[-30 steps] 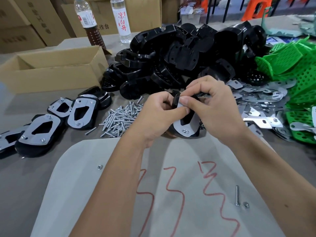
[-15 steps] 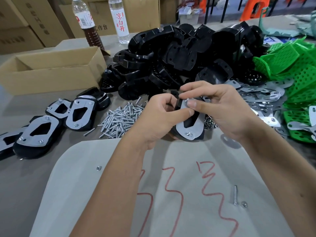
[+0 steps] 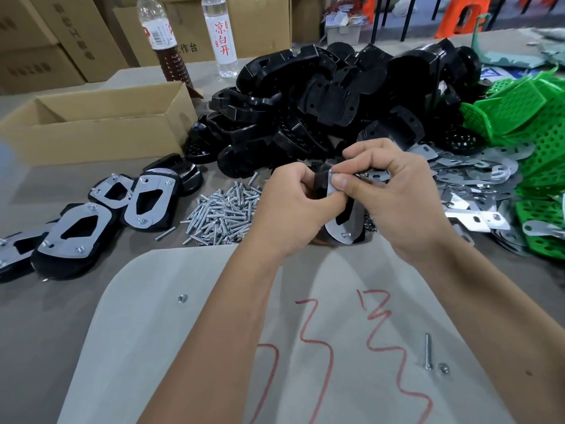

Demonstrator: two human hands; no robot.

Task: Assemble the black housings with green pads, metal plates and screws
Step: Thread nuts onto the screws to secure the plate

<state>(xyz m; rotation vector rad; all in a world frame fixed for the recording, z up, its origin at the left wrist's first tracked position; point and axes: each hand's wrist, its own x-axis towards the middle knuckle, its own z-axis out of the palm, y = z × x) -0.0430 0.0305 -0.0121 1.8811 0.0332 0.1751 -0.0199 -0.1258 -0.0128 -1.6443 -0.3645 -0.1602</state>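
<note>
**Fastening plate onto housing, mid-step**

Black housing [image 3: 319, 191] held upright above the table edge, gripped by left hand [image 3: 290, 209]. Metal plate [image 3: 348, 223] on its face. Right hand [image 3: 394, 194] pinching at top corner, probably seating a screw; next likely needs tightening.

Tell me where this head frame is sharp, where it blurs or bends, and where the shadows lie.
Head view: sharp on the screw pile and the metal plate in both hands' grip; the far orange stools are smeared; the wide lens bows the carton at the left edge; light is even, with soft forearm shadows on the grey board.
</note>
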